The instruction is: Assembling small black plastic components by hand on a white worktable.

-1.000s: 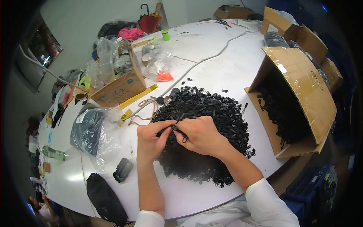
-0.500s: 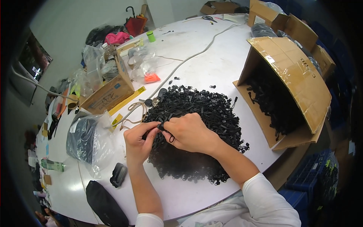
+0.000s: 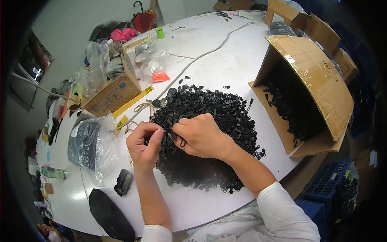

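Observation:
A broad heap of black zipper pulls (image 3: 217, 103), many with small metal sliders, lies on the white table (image 3: 225, 60). Both hands are raised over the heap's near left part. My right hand (image 3: 203, 137) is closed around a black zipper pull (image 3: 182, 142), whose cord loop hangs out below the fingers. Just left of it, my left hand (image 3: 145, 147) has thumb and index finger pinched together. Whatever sits between those fingertips is too small to make out. A narrow gap separates the two hands.
On the right, a tipped cardboard box (image 3: 318, 72) opens toward the heap with more black pulls inside. To the left lie a bagged dark bundle (image 3: 86, 141), an open black case (image 3: 123, 182) and a black pouch (image 3: 109, 213). A grey cable (image 3: 209, 51) crosses the table.
My left hand has drawn slightly left, away from the right hand, so their fingertips no longer meet. The right hand keeps its grip on the zipper pull.

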